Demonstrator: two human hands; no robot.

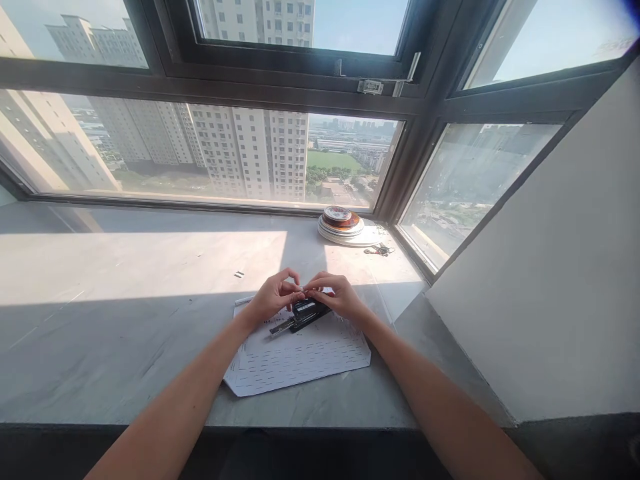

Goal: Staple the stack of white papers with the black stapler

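Head view: a black stapler [303, 313] lies on printed sheets of paper [300, 363] at the middle of a grey stone ledge [125, 333], with its metal end pointing near-left. Just above it the left hand [274, 298] and right hand [337, 295] meet, fingers curled and fingertips pinched together. Whatever is between them is too small to tell. Far right, by the window corner, is a stack of plates [345, 227], with a small dark tangle [380, 251] beside it.
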